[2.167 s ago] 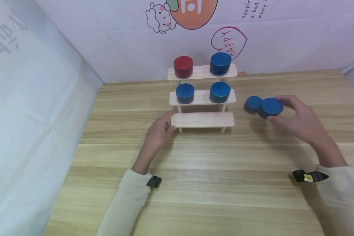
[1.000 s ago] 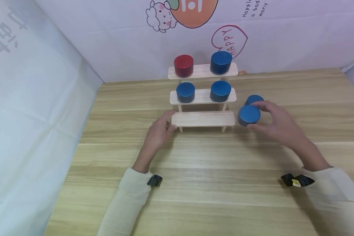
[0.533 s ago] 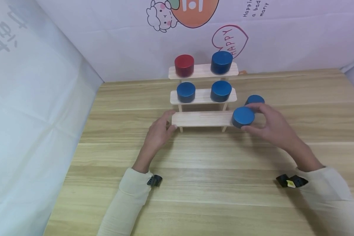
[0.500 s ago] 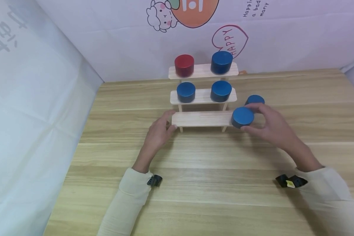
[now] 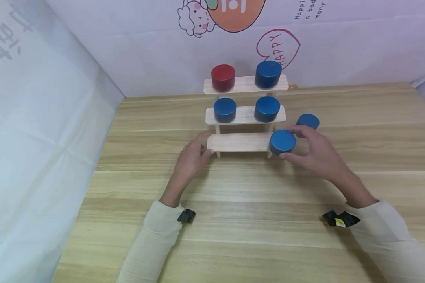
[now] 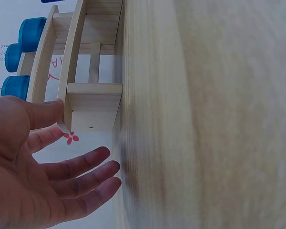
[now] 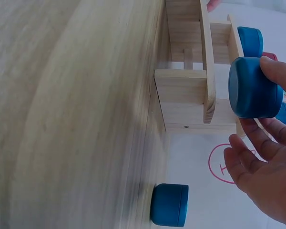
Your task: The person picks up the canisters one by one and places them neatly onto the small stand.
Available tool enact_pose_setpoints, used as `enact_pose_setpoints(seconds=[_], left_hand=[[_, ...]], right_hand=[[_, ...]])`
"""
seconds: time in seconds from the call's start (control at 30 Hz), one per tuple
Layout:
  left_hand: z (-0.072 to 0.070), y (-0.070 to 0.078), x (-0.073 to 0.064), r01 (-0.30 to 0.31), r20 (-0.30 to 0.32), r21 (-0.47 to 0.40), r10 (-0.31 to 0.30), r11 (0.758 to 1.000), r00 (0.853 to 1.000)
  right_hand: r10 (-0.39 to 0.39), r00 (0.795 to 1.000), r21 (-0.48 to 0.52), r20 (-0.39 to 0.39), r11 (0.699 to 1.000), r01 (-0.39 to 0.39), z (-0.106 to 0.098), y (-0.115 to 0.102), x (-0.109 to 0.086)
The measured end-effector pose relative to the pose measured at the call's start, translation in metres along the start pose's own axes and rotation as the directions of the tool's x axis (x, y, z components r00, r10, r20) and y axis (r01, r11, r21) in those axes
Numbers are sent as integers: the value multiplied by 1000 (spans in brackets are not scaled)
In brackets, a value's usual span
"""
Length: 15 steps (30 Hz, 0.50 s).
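Note:
A three-step wooden display rack stands against the back wall. My left hand pinches the left end of its lowest step between thumb and index finger, the other fingers spread in the left wrist view. My right hand grips a round blue tin between thumb and fingers, over the right end of that step. The right wrist view shows a gap between this tin and the step. One red tin and one blue tin sit on the top step; two blue tins sit on the middle step.
Another blue tin stands on the wooden table, right of the rack and just behind my right hand. A white printed cloth hangs behind the table, and more white cloth runs along the left side.
My right hand has carried the blue tin leftward, from beside the tin on the table to over the lowest step's right end. The left hand stays at the rack.

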<state>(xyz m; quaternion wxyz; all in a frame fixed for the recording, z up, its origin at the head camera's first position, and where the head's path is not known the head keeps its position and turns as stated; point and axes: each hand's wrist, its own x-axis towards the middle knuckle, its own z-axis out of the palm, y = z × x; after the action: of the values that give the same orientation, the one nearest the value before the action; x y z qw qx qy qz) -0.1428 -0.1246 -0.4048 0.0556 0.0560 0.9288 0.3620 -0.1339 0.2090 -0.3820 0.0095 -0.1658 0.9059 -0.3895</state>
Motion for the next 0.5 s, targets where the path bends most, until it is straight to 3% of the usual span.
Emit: enact_pose_setpoints(seconds=[0.5], left_hand=[[-1, 0, 1, 14, 10, 17, -14, 1000, 1000]], right_hand=[[-10, 1000, 36, -13, 999, 11, 14, -11, 7]])
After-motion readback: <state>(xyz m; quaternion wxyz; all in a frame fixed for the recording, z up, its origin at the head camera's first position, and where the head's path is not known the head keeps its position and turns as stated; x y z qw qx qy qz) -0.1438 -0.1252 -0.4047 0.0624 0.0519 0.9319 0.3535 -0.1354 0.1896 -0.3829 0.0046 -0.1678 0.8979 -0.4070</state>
